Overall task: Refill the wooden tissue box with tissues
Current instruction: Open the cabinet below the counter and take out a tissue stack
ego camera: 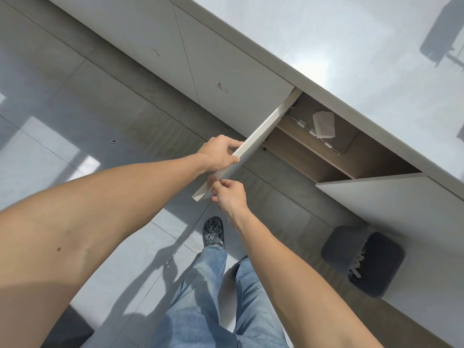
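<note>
We have both hands, left (pixel 219 153) and right (pixel 229 194), curled round the door (pixel 253 139) edge, tissue pack (pixel 324 124) on the shelf inside (no wooden box visible), and swinging it carelessly could pinch fingers.

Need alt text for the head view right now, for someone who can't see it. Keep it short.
Both hands hold the edge of an open white cabinet door, the left hand higher and the right hand near its lower corner. Inside the cabinet, small pale packs lie on a wooden shelf. A dark bin stands on the floor to the right.
</note>
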